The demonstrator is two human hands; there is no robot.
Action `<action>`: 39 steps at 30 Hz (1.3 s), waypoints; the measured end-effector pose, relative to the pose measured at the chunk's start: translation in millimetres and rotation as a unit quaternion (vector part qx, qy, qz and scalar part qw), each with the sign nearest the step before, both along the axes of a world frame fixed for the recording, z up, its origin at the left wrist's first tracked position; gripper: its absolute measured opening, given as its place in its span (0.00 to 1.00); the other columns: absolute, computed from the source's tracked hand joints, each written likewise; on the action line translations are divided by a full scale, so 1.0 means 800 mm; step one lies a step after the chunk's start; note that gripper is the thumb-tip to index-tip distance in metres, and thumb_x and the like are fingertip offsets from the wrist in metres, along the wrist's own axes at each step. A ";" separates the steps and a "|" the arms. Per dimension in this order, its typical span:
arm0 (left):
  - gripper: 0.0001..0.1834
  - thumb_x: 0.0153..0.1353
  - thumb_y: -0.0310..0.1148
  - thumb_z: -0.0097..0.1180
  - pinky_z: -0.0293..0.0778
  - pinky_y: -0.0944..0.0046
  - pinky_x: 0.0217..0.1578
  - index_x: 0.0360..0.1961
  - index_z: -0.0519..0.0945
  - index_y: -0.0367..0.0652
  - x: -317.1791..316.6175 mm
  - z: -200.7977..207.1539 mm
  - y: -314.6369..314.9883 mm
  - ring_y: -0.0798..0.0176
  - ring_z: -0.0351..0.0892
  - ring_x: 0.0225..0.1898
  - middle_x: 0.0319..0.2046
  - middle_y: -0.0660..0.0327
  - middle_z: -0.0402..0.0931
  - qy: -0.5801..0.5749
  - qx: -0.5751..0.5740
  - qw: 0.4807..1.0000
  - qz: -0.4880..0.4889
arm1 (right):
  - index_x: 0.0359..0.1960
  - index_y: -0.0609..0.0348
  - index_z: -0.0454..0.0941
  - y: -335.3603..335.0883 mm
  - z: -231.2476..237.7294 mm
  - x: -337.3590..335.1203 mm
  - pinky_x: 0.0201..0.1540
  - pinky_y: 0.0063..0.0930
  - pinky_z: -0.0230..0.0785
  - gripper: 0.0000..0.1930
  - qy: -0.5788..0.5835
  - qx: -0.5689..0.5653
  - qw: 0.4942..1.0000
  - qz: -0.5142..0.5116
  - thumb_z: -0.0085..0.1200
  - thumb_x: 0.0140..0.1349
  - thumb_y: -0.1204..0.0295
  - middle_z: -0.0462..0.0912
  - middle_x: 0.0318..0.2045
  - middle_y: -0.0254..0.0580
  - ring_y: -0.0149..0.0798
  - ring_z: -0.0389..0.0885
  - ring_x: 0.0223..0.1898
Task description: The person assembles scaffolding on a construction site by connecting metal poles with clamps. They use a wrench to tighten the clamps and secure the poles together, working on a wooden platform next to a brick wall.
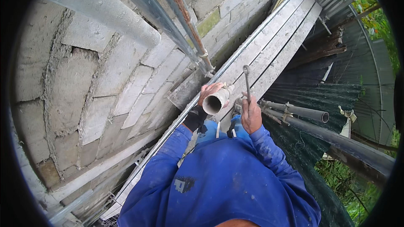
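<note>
My left hand (210, 91), with a dark band at its wrist, is wrapped round the upper end of a metal scaffold tube (213, 104). The tube's open, hollow mouth faces up toward me, and some of its rim is crusted with pale grime. To its right, my right hand (251, 116) is closed round the handle of a metal spanner (247, 82). The spanner's ring-like head points away from me, above the planks. Fingers on the far side of the tube are partly hidden. What the tube stands on is out of sight below.
A scaffold walkway of grey planks (269, 54) runs away beneath me, beside a concrete block wall (122, 88) on the left. Metal uprights (185, 21) rise near the wall. Horizontal tubes (336, 134) and dark corrugated sheets (311, 101) lie to the right.
</note>
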State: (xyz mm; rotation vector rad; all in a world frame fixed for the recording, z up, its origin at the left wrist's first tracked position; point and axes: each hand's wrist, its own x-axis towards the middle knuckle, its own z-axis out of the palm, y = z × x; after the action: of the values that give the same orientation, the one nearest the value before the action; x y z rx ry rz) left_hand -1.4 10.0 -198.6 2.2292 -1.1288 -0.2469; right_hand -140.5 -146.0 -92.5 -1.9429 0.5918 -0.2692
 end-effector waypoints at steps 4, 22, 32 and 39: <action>0.41 0.43 0.53 0.69 0.61 0.49 0.58 0.57 0.74 0.45 -0.002 0.017 -0.005 0.56 0.74 0.58 0.55 0.57 0.77 -0.006 0.007 1.000 0.013 | 0.51 0.63 0.68 -0.015 -0.147 -0.042 0.37 0.53 0.71 0.13 0.288 -0.098 0.931 0.203 0.48 0.68 0.73 0.80 0.31 0.68 0.67 0.80 0.37; 0.38 0.53 0.50 0.65 0.54 0.47 0.64 0.62 0.70 0.45 -0.028 0.009 0.028 0.54 0.66 0.66 0.62 0.55 0.71 0.035 0.048 0.996 -0.060 | 0.54 0.68 0.69 -0.042 -0.024 -0.034 0.38 0.52 0.70 0.15 0.070 -0.003 0.990 0.120 0.45 0.68 0.75 0.79 0.33 0.68 0.69 0.79 0.37; 0.28 0.59 0.37 0.58 0.50 0.46 0.67 0.61 0.71 0.43 -0.078 0.026 0.052 0.54 0.65 0.67 0.62 0.56 0.71 0.032 0.085 0.989 -0.117 | 0.61 0.67 0.66 0.002 -0.091 -0.116 0.29 0.38 0.69 0.18 0.085 0.007 0.967 0.239 0.41 0.70 0.77 0.73 0.24 0.58 0.48 0.76 0.22; 0.31 0.56 0.40 0.60 0.48 0.42 0.67 0.62 0.71 0.45 -0.094 0.017 0.059 0.54 0.63 0.68 0.64 0.56 0.69 0.037 0.091 0.988 -0.117 | 0.61 0.67 0.66 0.017 0.045 -0.069 0.30 0.34 0.66 0.19 0.092 0.079 0.993 -0.006 0.41 0.69 0.78 0.72 0.27 0.46 0.42 0.71 0.28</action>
State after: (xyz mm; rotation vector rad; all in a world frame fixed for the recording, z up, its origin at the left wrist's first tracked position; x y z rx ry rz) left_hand -76.2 57.6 -184.8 2.2201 -1.3751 -0.5447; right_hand -195.8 -132.4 -56.4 -1.8234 0.7235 -0.0472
